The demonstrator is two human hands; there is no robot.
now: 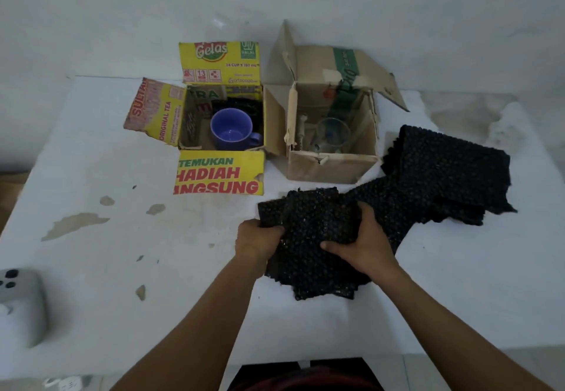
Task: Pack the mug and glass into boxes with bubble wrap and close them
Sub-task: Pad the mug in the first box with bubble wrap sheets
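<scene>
Black bubble wrap sheet [312, 222] is gripped above the tabletop [91, 268] by curled fingers of left hand [258, 242] and right hand [363, 247]; mug [232, 129] is seated unwrapped in the yellow box [218, 173], glass [331, 135] in the brown box [333, 165], so breakage could be caused by loose, uneven padding.

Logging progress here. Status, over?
Left hand, right hand grip bubble wrap. Mug in yellow box, glass in brown box, flaps open. Nothing in the way.
</scene>
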